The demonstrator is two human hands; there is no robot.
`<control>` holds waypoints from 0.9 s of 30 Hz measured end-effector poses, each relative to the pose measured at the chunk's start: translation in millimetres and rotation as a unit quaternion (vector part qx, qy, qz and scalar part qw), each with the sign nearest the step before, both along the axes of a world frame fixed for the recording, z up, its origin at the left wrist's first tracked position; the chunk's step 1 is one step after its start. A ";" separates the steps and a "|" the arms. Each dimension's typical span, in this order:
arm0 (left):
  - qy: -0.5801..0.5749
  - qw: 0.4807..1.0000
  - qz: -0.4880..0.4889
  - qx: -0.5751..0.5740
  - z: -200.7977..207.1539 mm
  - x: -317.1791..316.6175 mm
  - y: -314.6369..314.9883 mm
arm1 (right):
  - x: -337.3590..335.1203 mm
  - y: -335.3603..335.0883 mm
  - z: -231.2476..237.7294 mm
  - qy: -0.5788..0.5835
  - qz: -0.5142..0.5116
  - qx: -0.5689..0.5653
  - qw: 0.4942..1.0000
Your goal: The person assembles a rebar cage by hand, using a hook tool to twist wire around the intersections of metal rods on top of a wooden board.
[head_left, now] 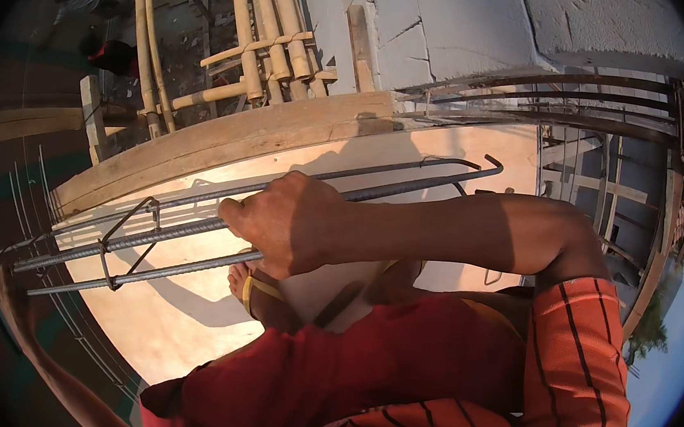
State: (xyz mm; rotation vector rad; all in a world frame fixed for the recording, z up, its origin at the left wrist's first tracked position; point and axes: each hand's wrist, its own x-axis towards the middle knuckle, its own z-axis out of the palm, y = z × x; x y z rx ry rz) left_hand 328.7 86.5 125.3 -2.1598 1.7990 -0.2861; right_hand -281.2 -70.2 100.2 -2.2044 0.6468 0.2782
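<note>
A bundle of long ribbed steel rebars (410, 185) runs slantwise across the view, with bent hooks at the right end. My right hand (280, 216) is closed round the bars near their middle, seen from its back. Far out at the left rim, my left hand (12, 289) grips the other end of the same bars; its fingers are dark and partly hidden. Between the two hands, a thin bent steel stirrup (107, 263) loops around the bars. The bars hang above a pale plywood sheet (499, 159), over my sandalled feet (262, 295).
A wooden plank (225, 143) edges the plywood's far side. Beyond stand bamboo poles (248, 32) and a grey concrete surface (467, 28). More rusty rebars (565, 120) lie at right. Thin steel rods (83, 337) rise at left. Two people (91, 0) are lower down, far left.
</note>
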 end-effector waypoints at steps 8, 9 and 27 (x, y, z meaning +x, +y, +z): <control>0.153 0.985 0.079 0.028 -48.5 61.9 24.9 | 59.5 0.0 -30.8 -0.089 -0.022 -0.024 0.996; 0.146 0.986 0.076 0.022 -55.0 67.6 30.9 | 63.5 -1.7 -32.4 -0.085 -0.015 -0.022 0.996; 0.119 0.990 0.023 -0.066 -76.9 25.8 20.1 | 75.3 -12.4 -61.7 -0.092 -0.033 -0.035 0.995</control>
